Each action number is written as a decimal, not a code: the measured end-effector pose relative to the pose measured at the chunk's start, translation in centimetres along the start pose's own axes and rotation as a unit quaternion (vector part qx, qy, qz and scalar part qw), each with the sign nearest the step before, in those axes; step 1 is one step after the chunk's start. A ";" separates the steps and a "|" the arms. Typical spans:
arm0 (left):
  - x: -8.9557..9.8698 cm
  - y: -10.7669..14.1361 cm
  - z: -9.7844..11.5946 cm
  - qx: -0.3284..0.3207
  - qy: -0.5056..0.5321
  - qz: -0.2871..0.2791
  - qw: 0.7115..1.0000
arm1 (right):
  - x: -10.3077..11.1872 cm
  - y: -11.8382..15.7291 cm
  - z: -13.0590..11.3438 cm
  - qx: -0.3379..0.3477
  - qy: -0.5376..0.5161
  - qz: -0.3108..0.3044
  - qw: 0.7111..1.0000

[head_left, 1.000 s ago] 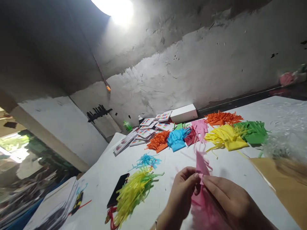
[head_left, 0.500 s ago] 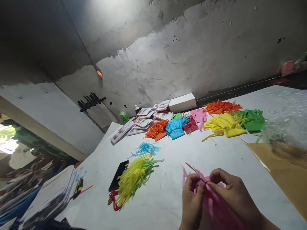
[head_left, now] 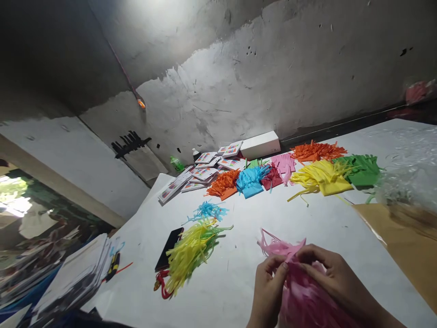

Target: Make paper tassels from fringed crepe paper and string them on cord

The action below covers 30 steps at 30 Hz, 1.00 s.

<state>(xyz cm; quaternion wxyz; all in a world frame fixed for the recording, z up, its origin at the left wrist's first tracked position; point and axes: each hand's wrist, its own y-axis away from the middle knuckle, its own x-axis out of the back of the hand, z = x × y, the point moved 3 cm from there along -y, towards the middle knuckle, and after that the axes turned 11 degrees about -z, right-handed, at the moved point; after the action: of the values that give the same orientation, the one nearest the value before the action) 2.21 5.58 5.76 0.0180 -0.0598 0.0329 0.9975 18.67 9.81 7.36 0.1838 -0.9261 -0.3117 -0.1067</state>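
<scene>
Left hand and right hand close together at the near edge of view, low right. Left thumb and fingers pinched narrow on the pink fringe; right fingers also closed on it, just beside the left fingertips. Pink fringe sits between the hands, above the white table: loose strips stick out past the fingertips, the bulk hangs below, cut off by the frame. Exact fold at the pinch hidden by the fingers.

Left of the hands, well apart: red cord, then yellow-green fringe partly over a black phone. Paper stack at far left. Brown sheet on the right.

Further out: small blue fringe, then a row of fringed bundles, incl. orange, blue, yellow, green. Clear plastic right of these.

Far side: printed packets in a loose pile, white box beside them, bare grey wall behind.
</scene>
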 end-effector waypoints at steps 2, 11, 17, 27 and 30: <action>0.0 0.0 -0.1 0.007 0.007 0.003 1.000 | 0.1 0.3 -0.1 0.074 0.086 0.037 0.993; -1.0 0.5 -0.6 -0.022 0.023 0.010 0.999 | -0.9 1.7 -1.0 0.235 0.393 0.120 0.881; -0.9 0.8 -1.5 -0.060 -0.069 0.021 0.996 | -1.3 1.8 -0.4 0.231 0.375 0.114 0.891; -0.5 0.7 -1.5 -0.038 -0.085 0.022 0.995 | -0.2 0.8 0.3 0.104 0.123 0.010 0.987; 0.0 1.0 -1.5 -0.060 -0.158 0.030 0.985 | 0.5 1.0 0.3 0.017 0.061 -0.007 0.998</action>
<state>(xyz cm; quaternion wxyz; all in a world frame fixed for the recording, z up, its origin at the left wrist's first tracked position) 2.31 4.50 4.33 -0.0105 0.0981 -0.0280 0.9947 19.72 9.49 7.04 0.2170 -0.9124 -0.3083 -0.1591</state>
